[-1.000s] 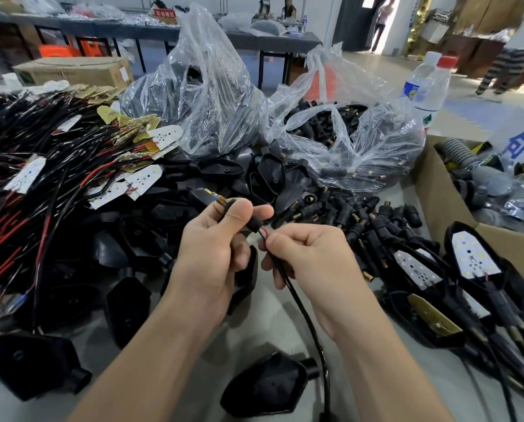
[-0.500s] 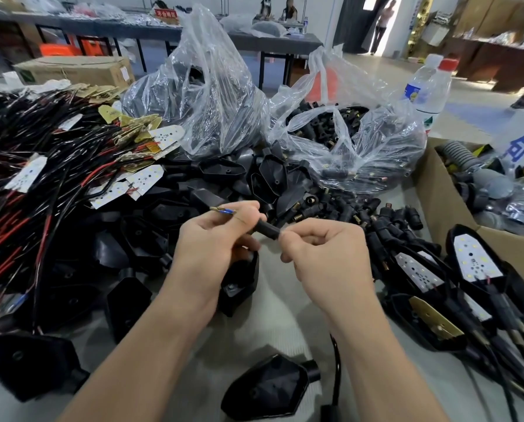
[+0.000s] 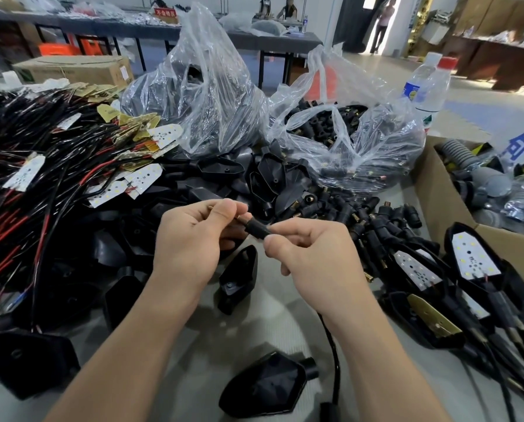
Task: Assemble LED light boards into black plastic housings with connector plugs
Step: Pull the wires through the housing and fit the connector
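The person is holding a black plug (image 3: 256, 230) above the table (image 3: 272, 324), between the two hands. The fingers of the left hand (image 3: 190, 239) are pinching the brass tip at one end of the plug, and the thumb and forefinger of the right hand (image 3: 312, 257) are pinching the other end. A black cable (image 3: 331, 354) is hanging down below the right wrist. A black housing (image 3: 266, 388) is lying on the table between the forearms.

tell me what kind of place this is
Probably a small factory or assembly workshop: a heap of wired LED boards, loose black housings piled in the middle, a clear bag full of connector plugs, and long work tables behind.
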### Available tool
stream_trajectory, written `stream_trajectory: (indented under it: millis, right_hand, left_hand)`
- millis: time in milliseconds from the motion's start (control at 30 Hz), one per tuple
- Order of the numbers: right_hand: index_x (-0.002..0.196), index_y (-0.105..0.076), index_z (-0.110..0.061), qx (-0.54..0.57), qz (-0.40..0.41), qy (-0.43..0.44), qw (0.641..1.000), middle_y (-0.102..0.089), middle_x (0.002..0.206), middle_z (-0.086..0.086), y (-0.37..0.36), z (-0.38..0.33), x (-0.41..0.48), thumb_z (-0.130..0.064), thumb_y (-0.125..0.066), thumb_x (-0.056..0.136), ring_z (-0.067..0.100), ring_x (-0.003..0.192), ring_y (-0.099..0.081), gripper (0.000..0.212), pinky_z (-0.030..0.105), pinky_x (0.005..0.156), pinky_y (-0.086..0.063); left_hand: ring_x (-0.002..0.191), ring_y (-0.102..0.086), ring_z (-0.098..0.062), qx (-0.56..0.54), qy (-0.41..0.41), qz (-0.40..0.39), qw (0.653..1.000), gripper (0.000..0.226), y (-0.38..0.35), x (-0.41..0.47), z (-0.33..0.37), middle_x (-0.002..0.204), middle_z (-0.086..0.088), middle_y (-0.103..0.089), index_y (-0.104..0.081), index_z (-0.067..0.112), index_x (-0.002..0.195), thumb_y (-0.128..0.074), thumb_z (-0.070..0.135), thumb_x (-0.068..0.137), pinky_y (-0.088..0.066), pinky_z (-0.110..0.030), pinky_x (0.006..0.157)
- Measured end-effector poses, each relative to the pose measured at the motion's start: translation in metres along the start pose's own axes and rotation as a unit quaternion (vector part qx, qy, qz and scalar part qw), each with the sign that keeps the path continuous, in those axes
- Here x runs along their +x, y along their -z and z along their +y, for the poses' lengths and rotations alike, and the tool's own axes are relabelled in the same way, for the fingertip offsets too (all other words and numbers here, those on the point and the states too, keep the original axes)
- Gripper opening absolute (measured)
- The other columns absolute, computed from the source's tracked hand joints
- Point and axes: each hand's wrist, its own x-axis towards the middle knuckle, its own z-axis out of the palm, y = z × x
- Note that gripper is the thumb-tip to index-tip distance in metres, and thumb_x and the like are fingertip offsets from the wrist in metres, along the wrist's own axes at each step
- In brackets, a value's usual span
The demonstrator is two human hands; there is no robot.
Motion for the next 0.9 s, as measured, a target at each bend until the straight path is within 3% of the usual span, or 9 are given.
stream_trajectory:
  millis: [67, 167, 300, 467, 567, 700, 800, 900]
  right_hand:
    - [0.081, -0.08, -0.031, -0.005, -0.02, -0.008, 1.0, -0.075, 0.069, -0.006, 0.0, -0.001, 0.0, -0.028, -0.076, 0.088, 0.005, 0.058, -0.065, 0.008, 0.022, 0.059, -0.049]
    - [0.076, -0.079, -0.022, 0.003, -0.07, -0.023, 0.997, -0.074, 0.064, -0.001, -0.002, -0.006, -0.003, -0.026, -0.071, 0.093, 0.006, 0.052, -0.063, 0.019, 0.012, 0.05, -0.042]
    - [0.078, -0.073, -0.005, 0.114, -0.169, -0.081, 0.976, -0.07, 0.062, 0.007, -0.002, -0.014, -0.007, -0.021, -0.059, 0.103, 0.017, 0.046, -0.059, 0.032, 0.023, 0.049, -0.04]
    - [0.077, -0.069, -0.005, 0.15, -0.236, -0.098, 0.955, -0.064, 0.058, 0.008, 0.001, -0.017, -0.009, -0.027, -0.049, 0.108, 0.018, 0.043, -0.053, 0.043, 0.026, 0.05, -0.042]
    - [0.072, -0.069, -0.007, 0.108, -0.224, -0.085, 0.965, -0.063, 0.055, 0.005, -0.004, -0.015, -0.008, -0.028, -0.053, 0.107, 0.016, 0.041, -0.049, 0.043, 0.025, 0.048, -0.042]
    - [0.069, -0.071, -0.015, -0.087, -0.189, -0.026, 0.978, -0.073, 0.064, 0.005, 0.001, -0.004, -0.007, -0.035, -0.066, 0.095, 0.016, 0.048, -0.06, 0.032, 0.03, 0.054, -0.051]
    - [0.072, -0.074, -0.02, -0.032, -0.136, -0.021, 0.99, -0.074, 0.067, 0.002, 0.005, 0.0, -0.005, -0.035, -0.073, 0.086, 0.012, 0.051, -0.063, 0.021, 0.023, 0.05, -0.045]
    - [0.074, -0.075, -0.016, 0.019, -0.128, -0.037, 0.991, -0.076, 0.071, 0.005, 0.006, 0.002, -0.002, -0.03, -0.074, 0.089, 0.015, 0.056, -0.068, 0.02, 0.03, 0.059, -0.047]
  left_hand:
    - [0.07, -0.076, -0.014, 0.016, -0.037, 0.04, 0.998, 0.037, 0.0, 0.001, -0.002, 0.081, 0.001, -0.08, -0.08, 0.033, 0.076, -0.058, 0.022, 0.104, -0.053, -0.016, 0.056]
    - [0.065, -0.074, -0.013, -0.003, -0.057, 0.084, 0.995, 0.034, 0.0, 0.001, -0.002, 0.074, -0.002, -0.078, -0.078, 0.024, 0.077, -0.058, 0.023, 0.104, -0.052, -0.017, 0.055]
    - [0.061, -0.071, -0.011, -0.103, -0.005, 0.09, 0.991, 0.028, 0.0, 0.0, 0.002, 0.069, -0.004, -0.076, -0.073, 0.017, 0.083, -0.056, 0.016, 0.105, -0.054, -0.019, 0.054]
    - [0.055, -0.068, -0.01, -0.111, -0.006, 0.112, 0.988, 0.019, 0.001, -0.001, 0.006, 0.06, -0.002, -0.072, -0.072, 0.015, 0.09, -0.059, 0.01, 0.103, -0.058, -0.023, 0.053]
    - [0.054, -0.069, -0.012, -0.089, -0.008, 0.142, 0.986, 0.018, 0.0, 0.001, 0.005, 0.058, -0.003, -0.071, -0.072, 0.017, 0.095, -0.06, 0.005, 0.101, -0.056, -0.023, 0.051]
    - [0.05, -0.067, -0.009, -0.116, -0.012, 0.235, 0.965, 0.018, 0.031, 0.024, 0.012, 0.056, 0.002, -0.071, -0.067, 0.019, 0.1, -0.055, 0.005, 0.102, -0.053, -0.02, 0.051]
    - [0.056, -0.068, -0.007, -0.162, -0.019, 0.269, 0.949, 0.014, 0.049, 0.033, 0.014, 0.061, 0.004, -0.073, -0.065, 0.02, 0.106, -0.055, 0.011, 0.103, -0.052, -0.018, 0.054]
    - [0.067, -0.073, -0.012, -0.264, -0.013, 0.233, 0.936, 0.008, 0.045, 0.027, 0.016, 0.072, -0.002, -0.077, -0.06, 0.015, 0.108, -0.054, 0.02, 0.105, -0.057, -0.023, 0.063]
